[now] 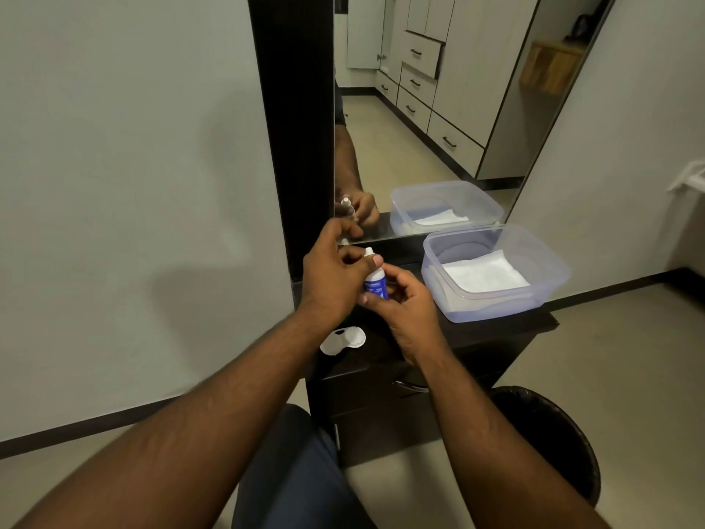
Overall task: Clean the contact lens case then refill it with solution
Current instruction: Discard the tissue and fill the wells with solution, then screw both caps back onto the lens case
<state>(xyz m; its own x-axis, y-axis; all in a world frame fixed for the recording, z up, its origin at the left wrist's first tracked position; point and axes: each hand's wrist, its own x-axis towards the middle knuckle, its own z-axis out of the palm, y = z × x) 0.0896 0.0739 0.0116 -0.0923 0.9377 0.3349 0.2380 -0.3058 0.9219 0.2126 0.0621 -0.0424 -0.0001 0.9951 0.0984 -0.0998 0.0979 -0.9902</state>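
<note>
While my right hand (pixel 404 299) wraps the small blue-labelled solution bottle (pixel 375 282) above the dark cabinet top (pixel 496 336), my left hand (pixel 335 276) pinches its white tip. Below the bottle lies the white, two-welled lens case (pixel 343 340), partly hidden by my wrist. Right of the bottle sits a translucent plastic tub (pixel 496 271) holding folded tissue (pixel 484 274).
</note>
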